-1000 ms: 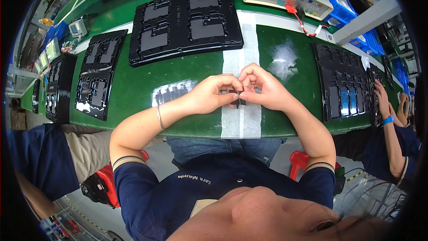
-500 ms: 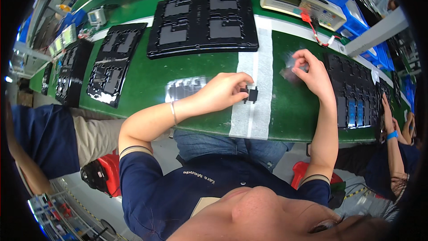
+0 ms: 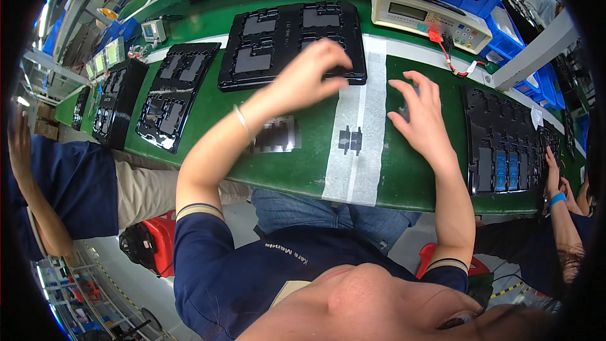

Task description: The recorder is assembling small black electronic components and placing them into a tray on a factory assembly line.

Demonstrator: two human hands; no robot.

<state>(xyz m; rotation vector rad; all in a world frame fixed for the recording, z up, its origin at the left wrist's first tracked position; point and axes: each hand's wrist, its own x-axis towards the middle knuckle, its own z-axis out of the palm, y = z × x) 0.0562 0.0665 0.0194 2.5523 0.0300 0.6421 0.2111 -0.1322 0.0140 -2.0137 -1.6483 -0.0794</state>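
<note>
On the white strip [image 3: 338, 170] running across the green table lie small flat black parts [image 3: 350, 141], side by side, with neither hand touching them. My left hand [image 3: 312, 76] is over the near right corner of a black plastic tray [image 3: 290, 38] with grey-filled pockets; its thumb and fingers are apart, and I see nothing held. To the right of the strip, my right hand [image 3: 421, 113] hovers over the table with fingers spread and curved. Below my left forearm lies a clear plastic sheet [image 3: 278, 135] with dark markings, partly hidden by the wrist.
More black trays stand at left [image 3: 177, 91] and right [image 3: 502, 142], the right one holding some blue pieces. A bench meter [image 3: 429, 19] with red leads sits at the back right, before blue bins [image 3: 527, 69]. People work at both sides; a grey post [image 3: 536, 50] rises at right.
My left hand has left the black parts on the strip and moved up to the tray. My right hand's fingers have spread; the blurred clear piece by them no longer shows distinctly.
</note>
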